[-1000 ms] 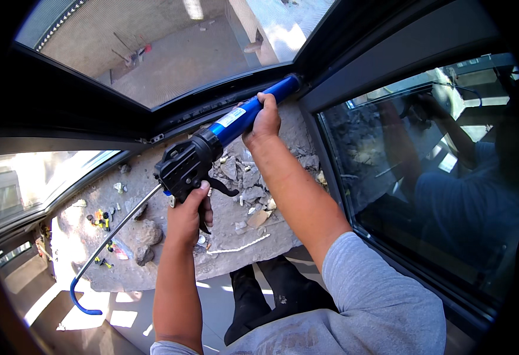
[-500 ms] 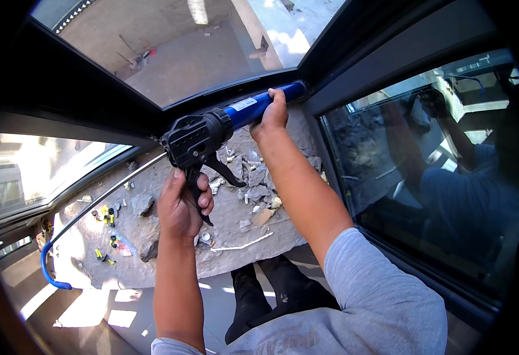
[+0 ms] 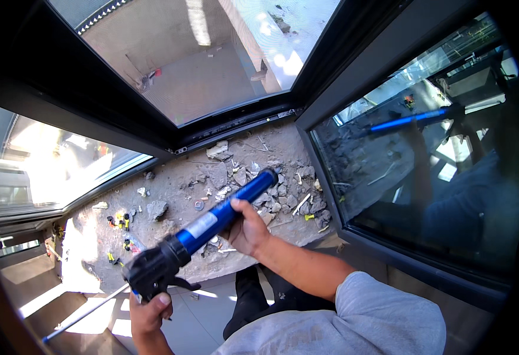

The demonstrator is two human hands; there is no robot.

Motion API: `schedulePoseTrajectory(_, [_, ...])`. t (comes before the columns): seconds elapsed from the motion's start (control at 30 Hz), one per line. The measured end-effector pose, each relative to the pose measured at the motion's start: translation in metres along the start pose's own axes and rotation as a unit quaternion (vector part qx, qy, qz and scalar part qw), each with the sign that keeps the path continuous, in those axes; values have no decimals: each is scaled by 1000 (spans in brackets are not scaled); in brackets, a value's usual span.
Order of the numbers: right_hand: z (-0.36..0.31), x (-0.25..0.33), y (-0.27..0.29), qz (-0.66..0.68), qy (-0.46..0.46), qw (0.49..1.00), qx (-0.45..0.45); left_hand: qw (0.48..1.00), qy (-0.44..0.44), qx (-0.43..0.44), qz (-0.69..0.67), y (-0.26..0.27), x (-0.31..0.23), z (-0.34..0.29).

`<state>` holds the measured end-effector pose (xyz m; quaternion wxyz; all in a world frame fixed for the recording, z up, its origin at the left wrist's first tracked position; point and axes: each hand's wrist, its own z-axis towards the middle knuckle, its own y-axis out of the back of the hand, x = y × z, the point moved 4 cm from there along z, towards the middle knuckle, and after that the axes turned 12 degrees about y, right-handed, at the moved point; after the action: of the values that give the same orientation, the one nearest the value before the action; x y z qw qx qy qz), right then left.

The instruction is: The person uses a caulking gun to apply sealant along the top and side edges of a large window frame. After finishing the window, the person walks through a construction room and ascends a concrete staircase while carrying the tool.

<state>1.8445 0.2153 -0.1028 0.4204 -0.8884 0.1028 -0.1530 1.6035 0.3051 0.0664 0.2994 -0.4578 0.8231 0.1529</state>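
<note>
A caulking gun [image 3: 227, 214] with a blue tube and a black handle section lies across both my hands, its tip pointing up and to the right. My left hand [image 3: 148, 315] is closed round the grip below the black body. Under the middle of the blue barrel, my right hand [image 3: 248, 229] is wrapped with its thumb on top. A thin metal rod runs out from the gun's rear toward the lower left. The front end hovers above broken rubble [image 3: 283, 192] on the sill.
A rough concrete sill [image 3: 194, 177] carries grey chunks and yellow-and-black bits [image 3: 119, 222]. Dark frames hold a far pane [image 3: 194, 59], a left pane [image 3: 58, 160] and an open glass sash [image 3: 413, 171] at the right, which mirrors the gun. Tiled floor [image 3: 191, 319] lies below.
Both hands have drawn the caulking gun back from the window frame's corner, down and toward me. The gun's rear end has swung lower left, and its front now sits over the rubble.
</note>
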Motion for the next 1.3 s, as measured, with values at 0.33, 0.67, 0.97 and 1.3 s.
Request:
schedulePoseTrajectory(0.33, [-187,10,300,-651,-65,756,-36,990,94,31,102,58,19,-128])
schedulePoseTrajectory(0.67, [-470,319,152,-141,684,633,-335,988,-19,40,150,89,42,-148])
schedulePoseTrajectory(0.97, [-500,334,23,-135,758,588,-250,980,-7,27,195,97,36,-163])
schedulePoseTrajectory(1.3, [-465,168,-11,-581,719,378,-44,982,-10,27,186,129,44,-178])
